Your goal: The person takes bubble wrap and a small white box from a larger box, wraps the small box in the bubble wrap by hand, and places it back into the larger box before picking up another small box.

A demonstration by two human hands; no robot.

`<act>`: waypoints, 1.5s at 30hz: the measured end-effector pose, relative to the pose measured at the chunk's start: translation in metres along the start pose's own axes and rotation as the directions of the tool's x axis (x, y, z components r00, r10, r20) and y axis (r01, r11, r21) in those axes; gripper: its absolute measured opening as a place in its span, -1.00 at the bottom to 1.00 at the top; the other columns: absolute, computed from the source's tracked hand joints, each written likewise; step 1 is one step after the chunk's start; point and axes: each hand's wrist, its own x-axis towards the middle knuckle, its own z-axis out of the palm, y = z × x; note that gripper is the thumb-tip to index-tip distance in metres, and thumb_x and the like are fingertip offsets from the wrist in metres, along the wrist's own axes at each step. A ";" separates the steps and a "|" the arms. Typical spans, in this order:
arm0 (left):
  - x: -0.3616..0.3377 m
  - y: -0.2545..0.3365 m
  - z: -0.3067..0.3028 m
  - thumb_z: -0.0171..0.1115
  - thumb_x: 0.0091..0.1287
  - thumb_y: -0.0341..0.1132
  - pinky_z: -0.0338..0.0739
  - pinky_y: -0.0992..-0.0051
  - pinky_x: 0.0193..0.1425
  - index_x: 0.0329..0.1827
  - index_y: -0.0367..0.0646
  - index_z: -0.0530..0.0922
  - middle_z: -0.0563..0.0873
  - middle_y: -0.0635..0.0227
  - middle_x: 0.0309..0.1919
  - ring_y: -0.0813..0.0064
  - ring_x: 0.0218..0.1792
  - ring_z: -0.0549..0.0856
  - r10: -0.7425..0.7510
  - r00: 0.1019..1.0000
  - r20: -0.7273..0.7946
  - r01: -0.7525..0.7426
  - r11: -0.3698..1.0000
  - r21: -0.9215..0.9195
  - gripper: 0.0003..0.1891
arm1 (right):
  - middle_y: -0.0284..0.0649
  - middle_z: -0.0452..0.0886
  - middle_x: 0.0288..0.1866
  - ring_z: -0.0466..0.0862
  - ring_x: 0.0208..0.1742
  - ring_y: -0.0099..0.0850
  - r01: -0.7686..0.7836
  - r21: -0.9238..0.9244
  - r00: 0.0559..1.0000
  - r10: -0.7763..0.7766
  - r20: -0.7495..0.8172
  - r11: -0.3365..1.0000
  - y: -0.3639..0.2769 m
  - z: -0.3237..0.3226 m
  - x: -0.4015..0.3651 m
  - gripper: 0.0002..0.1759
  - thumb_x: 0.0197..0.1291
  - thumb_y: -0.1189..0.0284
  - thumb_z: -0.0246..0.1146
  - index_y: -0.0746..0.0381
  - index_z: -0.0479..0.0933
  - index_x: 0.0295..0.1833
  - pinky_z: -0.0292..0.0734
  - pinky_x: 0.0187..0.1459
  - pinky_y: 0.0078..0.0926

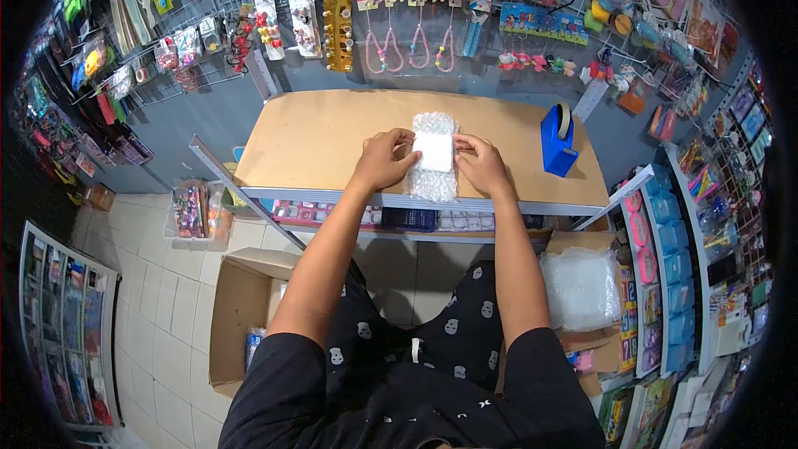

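Observation:
On the wooden tabletop [320, 137] lies a strip of bubble wrap [434, 186], its length running toward my body. A small white box [433, 152] rests on the middle of the strip. My left hand [387, 160] touches the left edge of the box, its fingers curved with thumb and fingertips apart. At the right edge of the box and wrap is my right hand [482, 164], fingers bent and fingertips against the side. The box sits between both hands. A blue tape dispenser [558, 143] with a roll stands at the table's right.
Packaged trinkets [407, 41] hang on a wire grid behind the table. An open cardboard box [237, 316] is on the floor at left, and another holding folded bubble wrap [582, 287] at right. A plastic bin [198, 224] stands at the left. Shelves flank the right side.

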 end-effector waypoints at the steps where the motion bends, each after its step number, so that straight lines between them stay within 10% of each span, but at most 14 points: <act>1: 0.000 0.000 0.000 0.49 0.29 0.00 0.53 0.17 0.28 0.10 -0.10 0.72 0.85 0.22 -0.06 0.15 0.03 0.78 -0.002 1.000 0.006 0.002 1.000 -0.007 -0.55 | -0.28 0.82 0.15 0.73 0.25 -0.29 0.009 0.005 1.000 -0.009 -0.004 1.000 0.000 0.000 -0.001 -0.53 0.28 0.42 0.38 0.08 0.67 0.33 0.58 0.33 -0.25; 12: 0.000 0.007 -0.004 0.44 0.32 0.02 0.45 0.14 0.33 0.11 0.04 0.77 0.84 0.26 -0.03 0.15 0.12 0.73 0.014 0.998 0.068 -0.021 0.995 0.098 -0.60 | -0.25 0.83 -0.17 0.82 -0.07 -0.38 -0.013 0.047 0.999 0.015 -0.038 0.999 -0.018 -0.005 -0.005 -0.58 0.21 0.50 0.43 0.16 0.67 0.22 0.67 0.08 -0.37; 27: -0.001 0.006 -0.004 0.50 0.27 0.02 0.54 0.19 0.24 0.13 0.00 0.77 0.83 0.22 -0.08 0.14 0.03 0.75 0.117 0.993 0.029 -0.121 0.975 0.184 -0.56 | -0.21 0.74 0.04 0.77 0.05 -0.44 0.119 0.476 0.984 -0.169 0.062 0.871 0.001 -0.003 -0.002 -0.56 0.21 0.69 0.31 0.33 0.61 0.23 0.69 0.16 -0.48; 33: 0.000 0.007 -0.005 0.52 0.25 0.03 0.58 0.18 0.20 0.10 -0.01 0.78 0.83 0.18 -0.09 0.12 0.00 0.76 0.114 0.993 0.022 -0.116 0.977 0.182 -0.55 | -0.22 0.71 0.08 0.77 0.05 -0.45 0.055 0.408 0.987 -0.111 0.115 0.911 -0.005 -0.008 -0.008 -0.57 0.13 0.72 0.34 0.35 0.64 0.16 0.72 0.14 -0.49; 45: 0.001 0.012 -0.006 0.54 0.22 0.00 0.58 0.20 0.19 0.07 -0.07 0.78 0.82 0.16 -0.11 0.14 -0.04 0.77 0.082 0.996 0.037 -0.088 0.978 0.190 -0.55 | -0.26 0.62 0.13 0.70 0.11 -0.41 0.420 0.234 0.894 -0.444 0.057 0.877 -0.004 -0.007 -0.007 -0.70 -0.06 0.68 0.51 0.18 0.87 -0.16 0.66 0.17 -0.42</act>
